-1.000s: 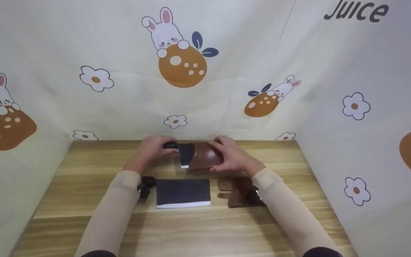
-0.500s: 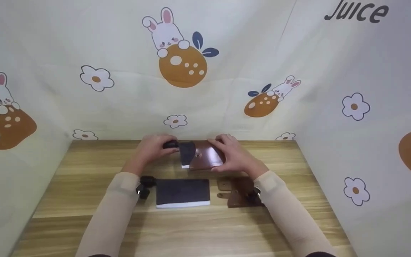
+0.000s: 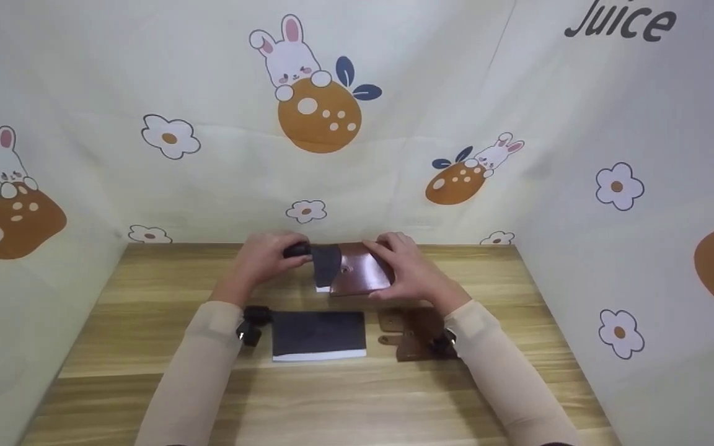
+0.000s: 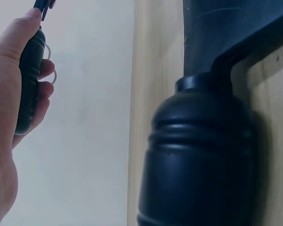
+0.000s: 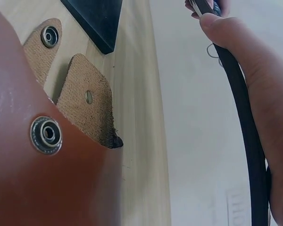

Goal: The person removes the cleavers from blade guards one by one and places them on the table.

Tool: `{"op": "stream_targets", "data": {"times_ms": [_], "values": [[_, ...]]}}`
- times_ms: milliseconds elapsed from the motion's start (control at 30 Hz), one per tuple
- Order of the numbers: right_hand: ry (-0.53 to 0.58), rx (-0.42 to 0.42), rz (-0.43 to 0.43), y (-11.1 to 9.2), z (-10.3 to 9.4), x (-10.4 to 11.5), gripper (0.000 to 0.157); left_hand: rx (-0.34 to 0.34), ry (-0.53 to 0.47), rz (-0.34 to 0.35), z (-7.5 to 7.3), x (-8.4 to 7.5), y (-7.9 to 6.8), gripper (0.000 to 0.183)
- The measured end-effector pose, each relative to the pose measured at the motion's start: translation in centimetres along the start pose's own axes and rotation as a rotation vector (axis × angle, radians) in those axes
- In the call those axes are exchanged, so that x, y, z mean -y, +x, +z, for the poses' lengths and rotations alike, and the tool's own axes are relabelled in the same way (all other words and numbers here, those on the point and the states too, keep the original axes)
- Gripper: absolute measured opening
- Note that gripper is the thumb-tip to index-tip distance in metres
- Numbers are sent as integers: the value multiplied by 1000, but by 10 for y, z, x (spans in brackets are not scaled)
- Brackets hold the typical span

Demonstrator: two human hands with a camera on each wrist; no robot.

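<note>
At the back of the table my left hand [image 3: 267,255] grips the black ridged handle [image 4: 30,80] of a cleaver [image 3: 326,266]. Most of its dark blade is inside a brown leather sheath [image 3: 360,271]; a strip near the handle shows, with a pale cutting edge. My right hand [image 3: 409,269] holds the sheath's far end, thumb and fingers spread across its edges. In the right wrist view that hand [image 5: 269,99] is around the dark edge of the sheath.
Nearer the body lies a second cleaver [image 3: 318,333], its handle [image 4: 193,165] pointing left. Right of it, partly under the right wrist, lies a second brown leather sheath [image 3: 409,347] with strap tabs and a snap stud [image 5: 46,135]. A printed curtain [image 3: 208,186] backs the wooden table [image 3: 307,402].
The held sheath has tilted slightly, its face now shinier, and shifted a little right with my right hand. My left hand keeps its grip. The second cleaver and sheath lie still.
</note>
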State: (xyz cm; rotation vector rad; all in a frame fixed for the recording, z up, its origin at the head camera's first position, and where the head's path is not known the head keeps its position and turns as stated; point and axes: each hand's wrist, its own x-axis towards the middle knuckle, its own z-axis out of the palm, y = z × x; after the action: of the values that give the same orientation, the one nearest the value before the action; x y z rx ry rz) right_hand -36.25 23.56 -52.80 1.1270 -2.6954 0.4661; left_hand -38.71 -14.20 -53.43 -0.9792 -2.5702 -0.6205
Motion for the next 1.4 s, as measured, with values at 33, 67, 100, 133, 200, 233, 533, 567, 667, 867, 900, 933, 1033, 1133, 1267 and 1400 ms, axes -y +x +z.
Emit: {"op": "stream_targets", "data": {"times_ms": [33,67,100,133,200,233,533,567,667,867,900,933,1033,1133,1267,1400], "values": [[-5,-2,-6,0,-1,0,115,-6,-3,7,-1,0,0,37],[-10,-6,-14,0,-1,0,114,-11,-8,13,-1,0,0,38],[-14,-8,-19,0,-2,0,114,-15,-10,19,-2,0,0,38],[-17,-13,-23,0,-3,-1,113,-20,-11,23,-2,0,0,38],[-19,-28,-21,-1,-4,-3,112,-32,-11,18,-4,1,0,39],[-11,-31,-18,-2,-4,-4,112,-36,-8,13,-5,1,-1,39],[20,-21,30,-10,-9,-10,114,-11,-18,-22,-13,-3,0,38],[24,-22,28,-11,-9,-10,114,-5,-17,-29,-13,-3,0,38],[13,-15,16,-11,-9,-10,113,21,-23,-57,-13,-5,-1,38],[-11,-10,0,-13,-7,-10,113,46,-43,-90,-12,-8,-4,39],[-12,-11,-4,-14,-7,-10,113,46,-44,-88,-12,-8,-4,39],[-8,-14,-9,-13,-8,-10,113,42,-44,-85,-12,-8,-5,38],[7,-25,-25,-13,-8,-10,113,28,-41,-65,-13,-8,-5,37],[14,-26,-31,-12,-10,-9,114,8,-39,-46,-13,-8,-6,36],[10,-14,-23,-12,-11,-9,114,3,-37,-51,-14,-7,-6,36],[5,-7,-15,-12,-12,-10,114,18,-33,-66,-14,-7,-6,37]]}}
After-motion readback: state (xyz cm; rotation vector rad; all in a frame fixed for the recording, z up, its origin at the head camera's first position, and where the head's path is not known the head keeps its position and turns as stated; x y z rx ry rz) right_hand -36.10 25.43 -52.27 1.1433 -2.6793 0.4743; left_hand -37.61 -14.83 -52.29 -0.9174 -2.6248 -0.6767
